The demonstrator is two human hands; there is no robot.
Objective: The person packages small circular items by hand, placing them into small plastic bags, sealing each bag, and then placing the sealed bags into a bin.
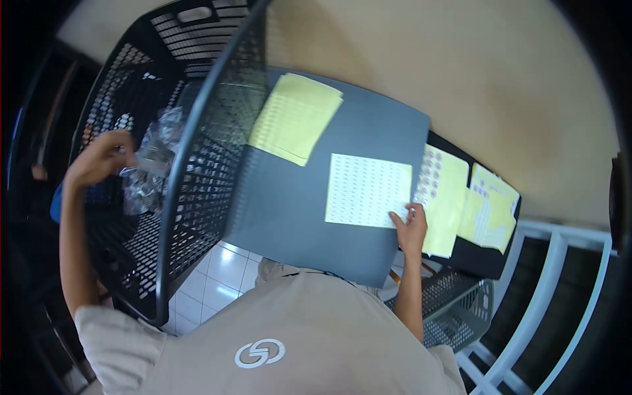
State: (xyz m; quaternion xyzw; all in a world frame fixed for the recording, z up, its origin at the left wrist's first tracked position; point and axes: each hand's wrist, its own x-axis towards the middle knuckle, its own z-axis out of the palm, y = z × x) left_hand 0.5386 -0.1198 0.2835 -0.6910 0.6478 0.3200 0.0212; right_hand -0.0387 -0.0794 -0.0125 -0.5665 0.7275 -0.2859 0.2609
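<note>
My left hand [102,158] is over the large black plastic crate [174,263] at the left, its fingers curled against a clear plastic bag [157,158]. The bag has small, dark contents that I cannot make out. My right hand [411,227] rests on the lower right corner of a sticker sheet [368,191] with rows of small printed labels. Its thumb and fingers are apart. The sheet lies on a grey tabletop [289,210]. Pale yellow sheets [299,118] are stacked near the crate.
More yellow sheets [444,204], one with round red stickers, lie on a black surface [480,263] at the right. A smaller grey basket [461,316] stands below it. White metal rails [540,289] are at far right. A beige wall [461,66] closes off the back.
</note>
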